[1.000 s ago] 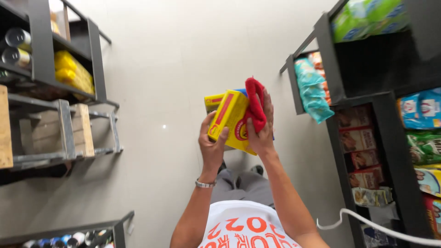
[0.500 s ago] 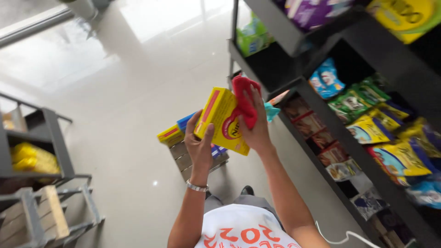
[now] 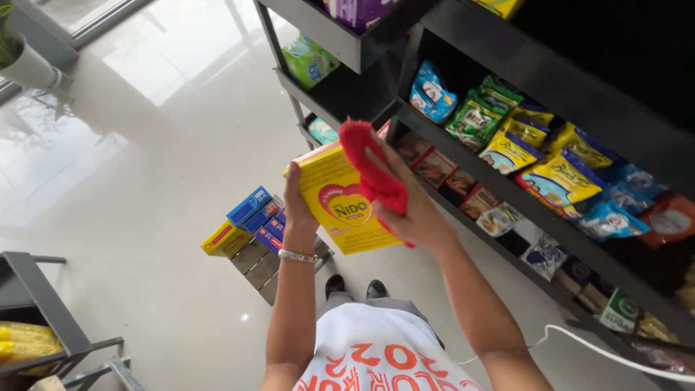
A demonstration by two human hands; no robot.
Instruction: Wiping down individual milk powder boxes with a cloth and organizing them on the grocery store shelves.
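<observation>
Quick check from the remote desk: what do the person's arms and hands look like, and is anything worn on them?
Both arms are bare from the hands back to the edge of the frame: no sleeves and no gloves show. The left hand has a thin silver-coloured bracelet around its wrist. The right hand shows no ring, watch or band. No cables or markings on either arm.

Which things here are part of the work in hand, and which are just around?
In hand:
yellow box, held by the left hand
red cloth, pressed on it by the right hand

Just around:
blue and yellow boxes on the floor
snack packets on the black shelf
white cable
</observation>
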